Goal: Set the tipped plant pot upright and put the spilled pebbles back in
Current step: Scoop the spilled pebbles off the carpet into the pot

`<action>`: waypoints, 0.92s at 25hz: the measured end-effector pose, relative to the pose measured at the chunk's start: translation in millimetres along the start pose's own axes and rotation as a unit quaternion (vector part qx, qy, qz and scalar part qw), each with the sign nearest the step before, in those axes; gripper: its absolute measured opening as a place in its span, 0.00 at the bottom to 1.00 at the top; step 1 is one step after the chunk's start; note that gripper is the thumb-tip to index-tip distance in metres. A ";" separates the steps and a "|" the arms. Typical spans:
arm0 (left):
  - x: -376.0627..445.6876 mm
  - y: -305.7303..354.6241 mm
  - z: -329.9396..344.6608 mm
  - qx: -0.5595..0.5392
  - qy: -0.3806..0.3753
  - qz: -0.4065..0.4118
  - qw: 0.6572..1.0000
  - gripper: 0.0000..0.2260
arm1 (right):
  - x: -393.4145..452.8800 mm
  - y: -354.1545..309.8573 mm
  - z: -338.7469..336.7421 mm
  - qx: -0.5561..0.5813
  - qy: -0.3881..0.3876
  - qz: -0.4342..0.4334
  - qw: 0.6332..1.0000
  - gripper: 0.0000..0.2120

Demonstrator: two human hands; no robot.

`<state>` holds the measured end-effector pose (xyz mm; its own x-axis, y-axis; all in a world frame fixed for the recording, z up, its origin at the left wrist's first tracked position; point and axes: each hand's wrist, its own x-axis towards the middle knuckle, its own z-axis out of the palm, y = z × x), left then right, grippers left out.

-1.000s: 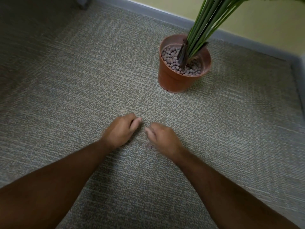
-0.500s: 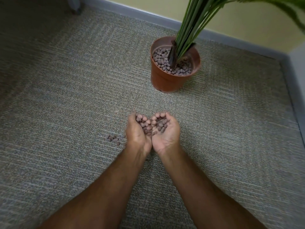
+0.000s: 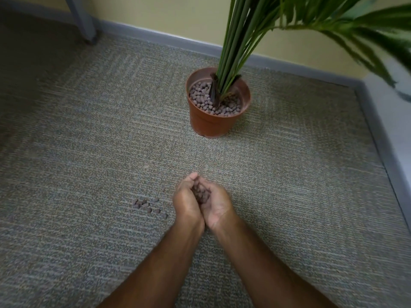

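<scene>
Floor: grey carpet (image 3: pixel 89 134), wall corner at upper right.
Pot (image 3: pixel 211 123): stood upright, upper centre.
Hands: left hand (image 3: pixel 186 201) and right hand (image 3: pixel 216 204) cupped together, pebbles (image 3: pixel 201 194) held inside.
Loose pebbles (image 3: pixel 148 206): left lying beside the left hand.

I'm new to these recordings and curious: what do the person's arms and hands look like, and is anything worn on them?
Both forearms are bare up to the bottom edge of the picture: no sleeves show. The left hand and the right hand are bare too, with no gloves. I can see no watch, bracelet or ring on the parts that show, and no markings.
</scene>
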<state>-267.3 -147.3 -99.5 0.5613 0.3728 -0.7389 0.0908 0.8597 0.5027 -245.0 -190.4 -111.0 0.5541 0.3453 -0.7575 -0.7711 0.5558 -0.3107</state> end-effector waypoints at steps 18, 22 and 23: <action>-27.9 74.8 223.5 -0.105 -0.087 -0.074 0.988 0.13 | -31.9 -192.6 120.3 0.023 0.004 -0.176 0.984 0.13; -12.8 85.7 223.1 -0.120 -0.130 -0.037 0.984 0.15 | 8.3 -216.2 134.6 -0.029 0.042 -0.200 0.979 0.31; -9.2 87.4 221.6 -0.118 -0.139 -0.033 0.983 0.16 | 16.2 -219.2 136.6 -0.060 0.049 -0.202 0.976 0.30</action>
<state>-82.3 -153.1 50.6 0.7664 0.2327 -0.5987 -0.0407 0.9478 0.3163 -24.1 -203.4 23.2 0.7923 0.0379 -0.6089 -0.5300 0.5371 -0.6562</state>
